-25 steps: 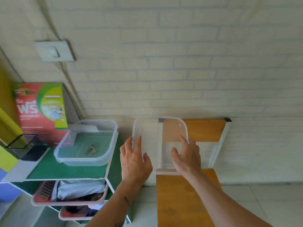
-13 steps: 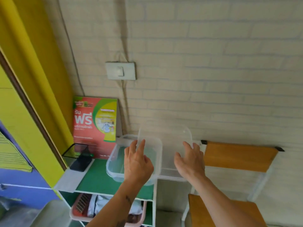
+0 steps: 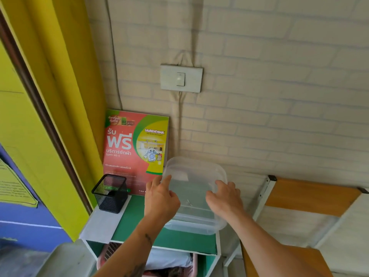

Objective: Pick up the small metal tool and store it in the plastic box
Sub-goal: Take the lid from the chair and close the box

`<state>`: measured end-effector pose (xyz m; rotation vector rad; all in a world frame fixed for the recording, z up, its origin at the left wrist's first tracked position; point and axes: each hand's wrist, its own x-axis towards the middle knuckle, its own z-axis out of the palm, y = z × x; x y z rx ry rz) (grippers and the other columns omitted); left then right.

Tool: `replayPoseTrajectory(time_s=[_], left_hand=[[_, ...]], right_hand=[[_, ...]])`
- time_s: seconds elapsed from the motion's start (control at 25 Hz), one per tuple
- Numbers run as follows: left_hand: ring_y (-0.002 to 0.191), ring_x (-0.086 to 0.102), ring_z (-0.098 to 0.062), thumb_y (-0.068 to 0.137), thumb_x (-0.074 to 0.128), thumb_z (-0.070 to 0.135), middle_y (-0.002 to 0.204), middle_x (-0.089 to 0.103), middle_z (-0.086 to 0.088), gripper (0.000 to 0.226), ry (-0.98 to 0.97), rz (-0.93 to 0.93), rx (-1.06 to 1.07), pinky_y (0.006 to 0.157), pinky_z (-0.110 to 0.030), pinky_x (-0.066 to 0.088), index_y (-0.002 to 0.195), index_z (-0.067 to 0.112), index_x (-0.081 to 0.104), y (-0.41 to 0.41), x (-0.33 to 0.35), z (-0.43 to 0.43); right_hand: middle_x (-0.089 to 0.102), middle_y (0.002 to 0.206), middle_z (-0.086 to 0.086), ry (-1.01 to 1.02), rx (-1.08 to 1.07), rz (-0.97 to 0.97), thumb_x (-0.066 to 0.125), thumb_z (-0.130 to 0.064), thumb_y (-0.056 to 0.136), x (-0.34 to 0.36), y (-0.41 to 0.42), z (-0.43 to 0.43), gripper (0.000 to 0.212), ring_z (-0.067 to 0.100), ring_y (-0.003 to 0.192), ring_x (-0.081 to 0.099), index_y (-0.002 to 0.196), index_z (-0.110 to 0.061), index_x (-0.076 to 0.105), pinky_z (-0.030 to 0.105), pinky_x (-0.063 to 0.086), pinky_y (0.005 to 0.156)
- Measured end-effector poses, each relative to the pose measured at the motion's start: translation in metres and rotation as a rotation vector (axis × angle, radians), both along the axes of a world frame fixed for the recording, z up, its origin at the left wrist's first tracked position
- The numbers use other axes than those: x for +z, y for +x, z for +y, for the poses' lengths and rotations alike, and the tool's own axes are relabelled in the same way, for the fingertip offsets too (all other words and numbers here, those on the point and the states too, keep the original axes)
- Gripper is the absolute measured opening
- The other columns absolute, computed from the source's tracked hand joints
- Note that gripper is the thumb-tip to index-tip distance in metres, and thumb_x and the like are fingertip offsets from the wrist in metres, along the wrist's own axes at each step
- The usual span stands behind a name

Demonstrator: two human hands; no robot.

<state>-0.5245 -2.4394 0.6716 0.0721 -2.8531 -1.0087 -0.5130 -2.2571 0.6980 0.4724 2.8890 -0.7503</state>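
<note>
A clear plastic box (image 3: 191, 225) stands on the green shelf top (image 3: 139, 226). Over it lies its clear lid (image 3: 196, 174), which both hands hold. My left hand (image 3: 160, 198) grips the lid's left edge, index finger stretched along the rim. My right hand (image 3: 225, 198) grips the right edge. Through the plastic, the small metal tool (image 3: 188, 202) shows faintly as a glint inside the box. Whether the lid is fully seated on the box I cannot tell.
A black mesh pen holder (image 3: 110, 193) stands left of the box. A red and green poster (image 3: 135, 148) leans on the brick wall under a light switch (image 3: 181, 78). A wooden chair (image 3: 311, 198) is to the right. A pink basket (image 3: 175, 264) sits below the shelf.
Both hands carried the lid leftward, from in front of the chair to over the box on the shelf. The view swung left with them.
</note>
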Motion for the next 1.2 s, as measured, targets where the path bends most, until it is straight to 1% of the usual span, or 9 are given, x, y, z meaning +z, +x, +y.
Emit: replayPoseTrajectory(time_s=[0.16, 0.36, 0.48, 0.6, 0.72, 0.84, 0.92, 1.04, 1.2], left_hand=[[0.129, 0.035, -0.027, 0.089, 0.047, 0.016, 0.145, 0.044, -0.005, 0.059, -0.002, -0.073, -0.025, 0.111, -0.041, 0.034, 0.147, 0.020, 0.039, -0.003, -0.009, -0.008], [0.126, 0.038, -0.028, 0.089, 0.045, 0.019, 0.142, 0.046, -0.005, 0.058, -0.068, -0.073, -0.025, 0.106, -0.041, 0.039, 0.146, 0.022, 0.039, -0.002, -0.008, -0.005], [0.125, 0.040, -0.030, 0.086, 0.048, 0.020, 0.142, 0.046, -0.007, 0.053, -0.158, -0.009, -0.013, 0.104, -0.043, 0.040, 0.139, 0.019, 0.046, -0.005, -0.002, -0.001], [0.126, 0.044, -0.029, 0.086, 0.050, 0.022, 0.141, 0.048, -0.007, 0.049, -0.203, 0.102, -0.159, 0.105, -0.044, 0.042, 0.135, 0.017, 0.051, -0.018, 0.002, 0.003], [0.135, 0.038, -0.029, 0.090, 0.049, 0.025, 0.149, 0.042, -0.008, 0.051, -0.256, 0.096, -0.289, 0.111, -0.044, 0.038, 0.140, 0.017, 0.045, -0.035, 0.005, 0.003], [0.148, 0.019, -0.029, 0.095, 0.042, 0.032, 0.160, 0.024, -0.010, 0.057, -0.337, 0.022, -0.349, 0.121, -0.046, 0.023, 0.149, 0.018, 0.031, -0.039, -0.002, 0.004], [0.151, 0.010, -0.028, 0.096, 0.037, 0.035, 0.163, 0.017, -0.010, 0.060, -0.393, 0.001, -0.382, 0.123, -0.047, 0.015, 0.152, 0.018, 0.026, -0.037, -0.009, 0.005], [0.151, 0.010, -0.028, 0.095, 0.037, 0.035, 0.163, 0.018, -0.010, 0.059, -0.405, 0.016, -0.394, 0.123, -0.047, 0.014, 0.151, 0.018, 0.027, -0.037, -0.011, 0.004], [0.150, 0.014, -0.027, 0.094, 0.041, 0.033, 0.161, 0.024, -0.008, 0.056, -0.388, 0.026, -0.383, 0.122, -0.048, 0.016, 0.148, 0.019, 0.035, -0.035, -0.010, 0.005]], right_hand=[[0.042, 0.131, 0.012, 0.062, 0.027, -0.043, 0.041, -0.040, 0.084, -0.007, -0.006, -0.003, 0.052, 0.032, 0.115, 0.040, 0.131, -0.019, 0.046, 0.047, 0.044, 0.093], [0.040, 0.136, 0.011, 0.125, 0.066, -0.050, 0.042, -0.040, 0.087, -0.012, -0.008, 0.002, 0.057, 0.032, 0.121, 0.038, 0.142, -0.023, 0.037, 0.045, 0.044, 0.093], [0.035, 0.141, 0.010, 0.167, 0.067, 0.004, 0.045, -0.042, 0.089, -0.011, -0.010, 0.004, 0.057, 0.032, 0.124, 0.038, 0.143, -0.025, 0.036, 0.046, 0.042, 0.097], [0.024, 0.154, 0.011, 0.159, 0.107, 0.083, 0.045, -0.041, 0.092, -0.013, -0.016, 0.006, 0.059, 0.034, 0.137, 0.030, 0.146, -0.025, 0.031, 0.049, 0.037, 0.107], [0.007, 0.164, 0.010, 0.145, 0.157, 0.078, 0.040, -0.039, 0.096, -0.017, -0.023, 0.008, 0.062, 0.032, 0.149, 0.010, 0.153, -0.025, 0.021, 0.049, 0.024, 0.116], [-0.006, 0.165, 0.009, 0.100, 0.170, 0.030, 0.036, -0.041, 0.098, -0.024, -0.023, 0.010, 0.064, 0.030, 0.151, -0.003, 0.155, -0.025, 0.013, 0.048, 0.017, 0.118], [-0.014, 0.164, 0.008, 0.102, 0.187, 0.015, 0.033, -0.042, 0.099, -0.029, -0.019, 0.008, 0.063, 0.029, 0.151, -0.010, 0.156, -0.026, 0.009, 0.047, 0.012, 0.119], [-0.018, 0.164, 0.008, 0.085, 0.168, 0.021, 0.032, -0.041, 0.100, -0.030, -0.015, 0.004, 0.063, 0.027, 0.150, -0.014, 0.156, -0.025, 0.007, 0.047, 0.016, 0.118], [-0.017, 0.164, 0.009, 0.067, 0.144, 0.036, 0.033, -0.038, 0.101, -0.028, -0.013, 0.004, 0.063, 0.027, 0.151, -0.011, 0.156, -0.020, 0.009, 0.045, 0.023, 0.116]])
